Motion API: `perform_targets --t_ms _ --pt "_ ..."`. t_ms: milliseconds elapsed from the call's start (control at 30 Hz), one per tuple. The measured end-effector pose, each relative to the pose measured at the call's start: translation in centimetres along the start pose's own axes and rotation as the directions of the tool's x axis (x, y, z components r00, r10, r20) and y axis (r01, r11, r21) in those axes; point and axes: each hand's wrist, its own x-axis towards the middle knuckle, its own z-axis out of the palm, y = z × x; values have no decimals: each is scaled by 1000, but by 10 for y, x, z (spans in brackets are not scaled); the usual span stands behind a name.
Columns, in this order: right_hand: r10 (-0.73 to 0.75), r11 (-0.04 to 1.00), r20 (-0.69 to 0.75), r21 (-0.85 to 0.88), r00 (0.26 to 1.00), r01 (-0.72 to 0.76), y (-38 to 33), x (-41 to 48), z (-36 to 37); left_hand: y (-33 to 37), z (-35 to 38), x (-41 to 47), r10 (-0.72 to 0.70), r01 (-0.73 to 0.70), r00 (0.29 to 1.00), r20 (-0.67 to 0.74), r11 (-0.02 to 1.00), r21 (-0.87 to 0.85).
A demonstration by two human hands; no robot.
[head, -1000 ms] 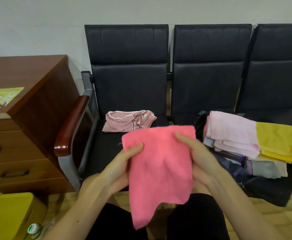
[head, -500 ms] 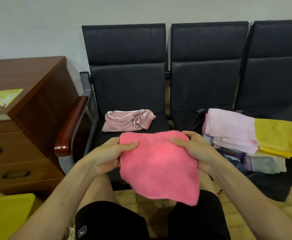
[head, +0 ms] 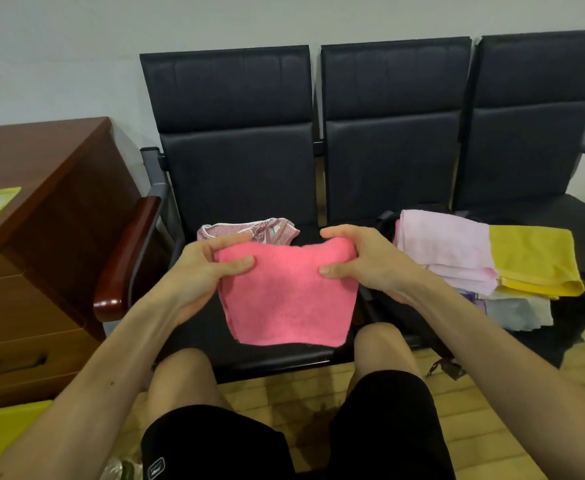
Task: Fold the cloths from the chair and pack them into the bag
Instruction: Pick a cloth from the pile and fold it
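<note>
I hold a folded pink cloth (head: pixel 289 299) over the front of the left chair seat (head: pixel 249 358). My left hand (head: pixel 208 268) grips its upper left corner, thumb on top. My right hand (head: pixel 364 261) grips its upper right corner the same way. The cloth hangs down flat between them. Behind it on the seat lies a patterned pink-and-white cloth (head: pixel 249 231). On the middle seat a stack of folded cloths, light pink (head: pixel 447 251) and yellow (head: pixel 537 261) on top, rests over a dark bag (head: pixel 568 327).
A brown wooden drawer cabinet (head: pixel 41 254) stands at the left beside the chair's wooden armrest (head: pixel 124 258). A yellow object (head: pixel 0 434) sits at the lower left. My knees (head: pixel 384 348) are close to the seat edge. The third chair seat (head: pixel 582 216) lies at the right.
The pink cloth was lowered and its hanging lower part was brought up, so it now hangs shorter and squarer. Both hands moved up to its top corners and farther apart.
</note>
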Motion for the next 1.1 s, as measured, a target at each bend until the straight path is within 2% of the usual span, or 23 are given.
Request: perform_targets --t_ms 133,333,467,633,800,867,900,933,967,1000,1033,1100 --pt "-88 967 -41 -241 995 76 -7 7 -4 7 11 3 199 -153 970 -140 946 287" --pt "-183 878 -149 -470 972 93 -3 9 0 7 13 3 364 -241 926 -96 768 593" --pt "-223 850 -201 -520 954 89 6 10 1 3 17 5 434 -226 893 -119 661 715" --pt "-185 843 -205 -536 961 47 18 7 -11 4 29 7 461 -259 883 -85 632 730" --pt "-100 888 -93 -457 991 47 33 -4 -39 4 43 11 492 -334 869 49 512 792" --pt "-79 932 -38 -358 996 60 41 -12 -50 5 47 14 478 -372 873 97 524 766" --pt "-59 980 -13 -192 998 55 46 -17 -54 8 51 14 444 -390 888 121 587 709" --pt "-31 998 0 57 1000 31 51 -23 -55 12 57 14 405 -403 902 147 674 619" --pt "7 955 18 297 1000 -12 58 -26 -53 16 62 14 379 -406 911 161 760 507" --pt "40 890 35 453 999 -51 66 -30 -47 20 68 15 373 -404 914 156 821 403" --pt "75 849 55 521 996 -93 73 -34 -36 23 73 18 381 -403 915 131 856 325" --pt "122 809 91 567 988 -152 79 -38 -15 27 83 28 400 -404 914 71 873 273"
